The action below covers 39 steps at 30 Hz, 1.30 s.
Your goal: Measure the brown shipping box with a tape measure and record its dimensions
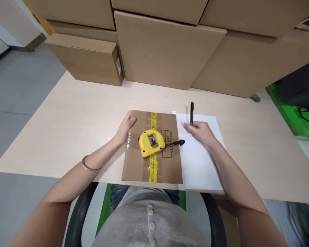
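Observation:
A flat cardboard parcel (136,161) sealed with yellow tape lies on the table's near edge. A yellow tape measure (151,142) with a black wrist strap sits on top of it. My left hand (125,129) rests on the parcel's upper left corner, fingers curled down against it. To the right lies a white sheet of paper (201,164). My right hand (199,132) sits on the paper with its fingers closed around a black pen (192,111), tip down on the sheet. A silver bangle (89,167) circles my left wrist.
Several large cardboard boxes (167,48) are stacked along the far side of the light wooden table (67,127). A smaller flat box (87,60) stands at the back left. A green and black object (296,109) is at the right edge. I sit in a black chair (78,212).

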Motion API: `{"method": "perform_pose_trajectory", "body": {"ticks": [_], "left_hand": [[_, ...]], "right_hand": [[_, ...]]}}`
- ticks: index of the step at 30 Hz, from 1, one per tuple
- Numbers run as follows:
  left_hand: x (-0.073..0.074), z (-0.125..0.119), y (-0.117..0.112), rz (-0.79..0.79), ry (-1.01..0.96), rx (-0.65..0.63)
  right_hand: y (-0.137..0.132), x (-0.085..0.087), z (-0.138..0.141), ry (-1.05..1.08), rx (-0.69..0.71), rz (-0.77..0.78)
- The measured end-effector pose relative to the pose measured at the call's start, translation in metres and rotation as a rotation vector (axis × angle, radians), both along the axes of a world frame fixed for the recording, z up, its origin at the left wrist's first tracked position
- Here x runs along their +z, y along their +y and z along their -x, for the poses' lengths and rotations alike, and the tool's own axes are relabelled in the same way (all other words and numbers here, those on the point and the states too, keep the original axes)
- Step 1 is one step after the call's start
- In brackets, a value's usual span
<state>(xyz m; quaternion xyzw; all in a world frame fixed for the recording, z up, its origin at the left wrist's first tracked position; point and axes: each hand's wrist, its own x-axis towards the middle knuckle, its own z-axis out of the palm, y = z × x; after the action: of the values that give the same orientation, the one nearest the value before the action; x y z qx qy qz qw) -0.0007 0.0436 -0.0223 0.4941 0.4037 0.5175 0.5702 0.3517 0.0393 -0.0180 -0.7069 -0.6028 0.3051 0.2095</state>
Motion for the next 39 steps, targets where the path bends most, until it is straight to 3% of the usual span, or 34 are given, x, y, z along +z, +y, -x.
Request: {"method": "perform_pose_trajectory", "body": {"ticks": [5, 10, 12, 14, 16, 18, 21, 24, 28, 30, 32, 35, 39], "left_hand": [[0.003, -0.001, -0.001, 0.017, -0.014, -0.005], [0.008, -0.004, -0.003, 0.032, -0.033, -0.014], [0.01, -0.004, -0.005, 0.045, -0.038, -0.019], [0.012, -0.004, -0.006, 0.051, -0.021, -0.016], [0.012, -0.003, -0.005, 0.043, 0.021, -0.01], [0.011, -0.001, -0.002, 0.012, 0.076, -0.01], [0.008, 0.004, 0.005, -0.064, 0.133, 0.052], [0.008, 0.018, 0.004, -0.142, 0.132, 0.19], [0.006, 0.053, -0.029, -0.335, 0.187, 0.242], [0.003, 0.07, -0.055, -0.486, 0.27, 0.152], [-0.001, 0.082, -0.081, -0.566, 0.403, -0.024], [-0.001, 0.085, -0.108, -0.561, 0.572, -0.191], [0.002, 0.072, -0.125, -0.55, 0.675, -0.195]], "right_hand": [[-0.001, 0.013, 0.0, -0.274, -0.029, 0.042], [-0.001, 0.023, 0.005, -0.399, 0.008, 0.097], [-0.002, 0.031, 0.009, -0.42, -0.023, 0.046], [-0.006, 0.045, 0.017, -0.357, -0.026, -0.118], [-0.011, 0.065, 0.031, -0.181, 0.126, -0.306], [-0.016, 0.087, 0.053, 0.013, 0.429, -0.364], [-0.019, 0.115, 0.089, 0.09, 0.815, -0.195], [-0.014, 0.13, 0.115, 0.022, 0.96, -0.023], [-0.008, 0.134, 0.123, 0.007, 0.96, 0.022], [-0.008, 0.131, 0.121, 0.061, 0.908, 0.009], [-0.01, 0.126, 0.117, 0.129, 0.841, -0.049], [-0.009, 0.117, 0.113, 0.157, 0.797, -0.173], [0.001, 0.109, 0.107, 0.217, 0.793, -0.196]]}}
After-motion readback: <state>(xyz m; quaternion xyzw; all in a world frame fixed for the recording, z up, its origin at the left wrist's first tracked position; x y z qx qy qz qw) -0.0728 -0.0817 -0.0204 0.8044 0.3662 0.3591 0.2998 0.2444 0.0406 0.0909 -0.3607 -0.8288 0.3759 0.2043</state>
